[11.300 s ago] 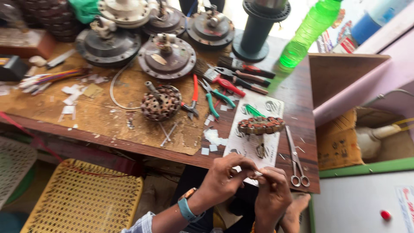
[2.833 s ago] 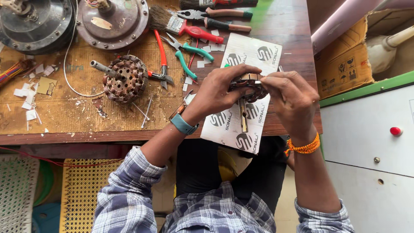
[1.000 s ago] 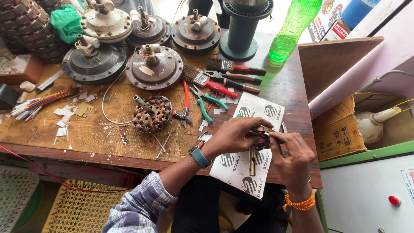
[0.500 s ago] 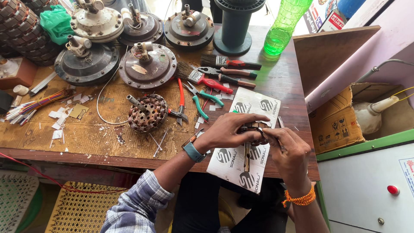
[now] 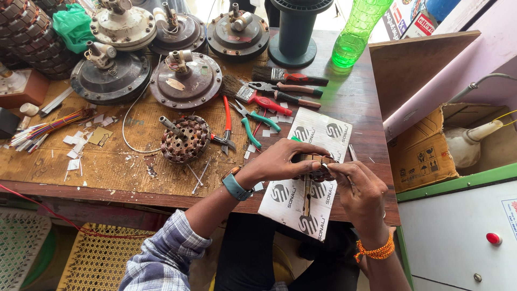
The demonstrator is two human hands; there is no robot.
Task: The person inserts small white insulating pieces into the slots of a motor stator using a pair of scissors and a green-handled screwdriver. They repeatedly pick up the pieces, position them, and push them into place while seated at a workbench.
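Low in the centre of the frame, the left hand (image 5: 283,161) and the right hand (image 5: 360,188) meet over a white printed sheet (image 5: 309,170) that hangs a little over the near edge of the wooden table (image 5: 107,167). Between them is a small brown stator core (image 5: 318,168), mostly hidden. The left hand covers it from the left and above, fingers curled around it, so it is grasping the core. The right hand comes from the lower right, and its fingertips are pinched at the core's right side; what they pinch is too small to tell. A thin metal shaft (image 5: 307,196) points from under the core toward the bottom of the frame, so the long axis runs near to far. Both hands touch the core; the left holds more of it.

Farther up, left of centre, a second wound core (image 5: 183,140) lies beside red and green pliers (image 5: 245,121). Beyond are brushes (image 5: 280,75), round motor housings (image 5: 186,81) and a green bottle (image 5: 358,32) at the upper edge.
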